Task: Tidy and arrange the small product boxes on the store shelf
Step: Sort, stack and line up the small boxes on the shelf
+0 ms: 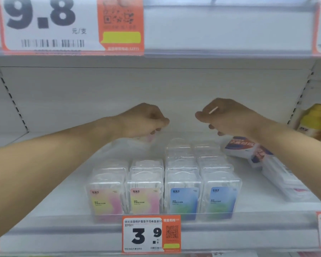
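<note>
So both arms are reaching deep into the white metal shelf (44,182). The left hand (145,120) has its fingers curled round a clear plastic box with a pink-and-yellow label (150,137), holding it just above the shelf at the back – right behind the two short pink-label rows (126,190). That's the relation that matters: the box sits directly in line with those rows, which run front to back, so I'd guess it just needs to come down and forward to join them.

The right hand (228,117) is loosely curled with a small pale stick-like bit (213,110) on it – can't tell what it is. It hovers behind the longer blue-label rows (202,182), touching none.

Plenty of bare shelf behind the rows. Off to the right lie some flat white-and-blue packs (248,147), tipped over, plus yellow packets (315,119) at the edge.
</note>
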Motion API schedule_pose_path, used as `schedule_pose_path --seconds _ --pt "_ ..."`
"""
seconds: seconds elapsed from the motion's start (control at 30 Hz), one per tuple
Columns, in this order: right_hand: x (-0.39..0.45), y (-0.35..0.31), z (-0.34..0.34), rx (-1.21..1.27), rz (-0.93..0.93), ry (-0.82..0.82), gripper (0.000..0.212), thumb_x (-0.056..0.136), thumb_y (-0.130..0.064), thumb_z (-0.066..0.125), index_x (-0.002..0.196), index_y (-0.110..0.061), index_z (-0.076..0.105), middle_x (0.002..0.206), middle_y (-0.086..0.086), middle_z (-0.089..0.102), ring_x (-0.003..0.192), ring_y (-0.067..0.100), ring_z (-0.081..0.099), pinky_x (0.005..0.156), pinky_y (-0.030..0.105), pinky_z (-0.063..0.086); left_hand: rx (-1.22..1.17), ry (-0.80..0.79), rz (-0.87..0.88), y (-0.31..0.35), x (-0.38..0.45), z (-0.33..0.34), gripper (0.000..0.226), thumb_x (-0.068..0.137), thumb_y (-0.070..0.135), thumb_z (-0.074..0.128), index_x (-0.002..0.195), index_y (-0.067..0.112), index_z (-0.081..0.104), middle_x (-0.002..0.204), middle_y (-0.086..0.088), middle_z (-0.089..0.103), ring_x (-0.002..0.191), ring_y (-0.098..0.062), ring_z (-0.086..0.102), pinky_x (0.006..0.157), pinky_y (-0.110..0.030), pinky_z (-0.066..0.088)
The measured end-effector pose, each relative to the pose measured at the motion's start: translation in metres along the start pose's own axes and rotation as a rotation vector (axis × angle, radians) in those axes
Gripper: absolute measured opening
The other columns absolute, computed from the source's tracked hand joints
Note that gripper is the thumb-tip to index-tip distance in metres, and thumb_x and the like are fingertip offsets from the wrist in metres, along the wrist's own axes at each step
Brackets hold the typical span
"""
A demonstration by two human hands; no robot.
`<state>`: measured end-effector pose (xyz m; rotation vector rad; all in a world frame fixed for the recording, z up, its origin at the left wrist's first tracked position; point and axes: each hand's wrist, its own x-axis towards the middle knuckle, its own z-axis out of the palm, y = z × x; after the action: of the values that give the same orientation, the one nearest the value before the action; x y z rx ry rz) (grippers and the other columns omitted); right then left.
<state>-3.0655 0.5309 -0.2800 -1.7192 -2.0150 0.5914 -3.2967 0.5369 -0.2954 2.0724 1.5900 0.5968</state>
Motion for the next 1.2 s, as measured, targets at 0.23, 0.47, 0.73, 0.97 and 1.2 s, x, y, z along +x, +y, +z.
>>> schedule_pose_path --seconds 0.23,0.47,0.73,0.97,1.2 --pt "0.066 -0.073 0.052 -0.351 -0.36 -0.143 0.048 0.086 -0.037 0.071 0.129 -0.024 0.052 0.117 -0.006 0.044 0.101 0.016 0.047 0.083 0.027 0.039 0.692 0.083 -0.323 -0.097 0.009 -0.024 0.094 0.079 0.058 0.066 0.148 0.015 0.02 0.142 -0.015 0.03 0.132 -0.035 0.032 0.103 -0.046 0.038" --pt "0.109 -0.11 0.118 -0.551 -0.086 -0.46 0.047 0.086 -0.046 0.066 0.116 -0.01 0.063 0.123 0.01 0.063 0.106 0.031 0.065 0.092 0.042 0.056 0.666 -0.104 -0.286 -0.146 -0.004 -0.03 0.081 0.081 0.047 0.067 0.146 0.016 0.03 0.131 -0.007 0.047 0.123 -0.028 0.047 0.103 -0.036 0.042" --pt "0.116 -0.117 0.138 -0.605 0.042 -0.526 0.033 0.087 -0.042 0.068 0.094 -0.011 0.071 0.087 0.01 0.069 0.072 0.025 0.064 0.08 0.032 0.056 0.457 -0.157 -0.386 -0.146 -0.027 -0.046 0.055 0.069 0.061 0.07 0.119 0.041 0.056 0.125 0.005 0.05 0.112 -0.019 0.052 0.093 -0.033 0.049" --pt "0.11 -0.117 0.142 -0.405 0.175 -0.695 0.037 0.075 -0.034 0.084 0.103 -0.015 0.068 0.096 0.006 0.062 0.082 0.02 0.05 0.072 0.03 0.042 0.512 0.112 -0.125 -0.141 -0.045 -0.052 0.11 0.046 0.049 0.089 0.14 0.023 0.037 0.117 0.001 0.036 0.111 -0.019 0.043 0.092 -0.034 0.048" --pt "0.082 -0.127 0.129 -0.282 0.065 -0.487 0.027 0.08 -0.024 0.08 0.088 -0.012 0.056 0.079 0.008 0.04 0.063 0.023 0.036 0.063 0.033 0.037 0.349 0.287 -0.04 -0.124 -0.064 -0.05 0.105 0.044 0.042 0.092 0.128 0.03 0.031 0.114 0.0 0.044 0.101 -0.021 0.048 0.08 -0.029 0.042"
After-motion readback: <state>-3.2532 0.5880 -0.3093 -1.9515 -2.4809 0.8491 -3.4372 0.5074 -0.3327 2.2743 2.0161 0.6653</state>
